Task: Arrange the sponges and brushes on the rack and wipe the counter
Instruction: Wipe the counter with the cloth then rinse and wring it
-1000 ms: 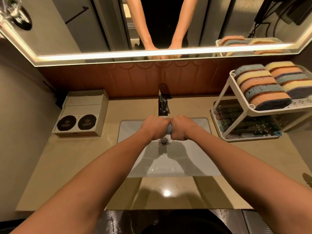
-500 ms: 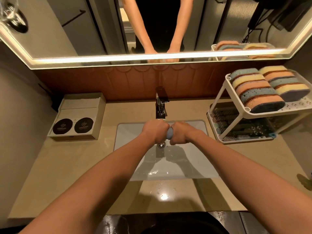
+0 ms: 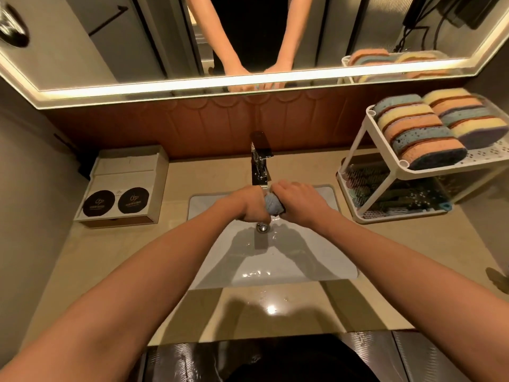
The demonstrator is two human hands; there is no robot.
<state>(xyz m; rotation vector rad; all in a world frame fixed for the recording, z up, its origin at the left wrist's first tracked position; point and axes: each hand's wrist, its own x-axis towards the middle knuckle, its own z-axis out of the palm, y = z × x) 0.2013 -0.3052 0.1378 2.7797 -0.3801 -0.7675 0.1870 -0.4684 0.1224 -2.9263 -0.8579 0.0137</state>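
Blue-grey cloth (image 3: 274, 206), bunched into a tight roll, sits between a person's two hands above a white sink (image 3: 316, 260). The left hand (image 3: 249, 205) grips one end, its fingers curled fully round the fabric. The right hand (image 3: 298, 201) grips the other end the same way, fingers wrapped closed over it. The two fists almost touch, and only a short piece of cloth shows between them. They are held just in front of the chrome tap (image 3: 260, 161) and above the drain (image 3: 262, 228). Water droplets glisten in the basin and on the beige stone table (image 3: 110, 257) at its front edge.

On the right of the table stands a white two-tier rack (image 3: 385, 172). Its top shelf carries two rows of sponges (image 3: 421, 133) packed side by side, in blue, yellow and orange. The lower shelf holds brushes (image 3: 391, 194) lying down, too shadowed to count. On the left of the table, against the wall, is a pale cardboard box (image 3: 121, 188) with two round black labels. A lit mirror (image 3: 137, 37) runs along the wall above, reflecting the person's forearms and the rack.
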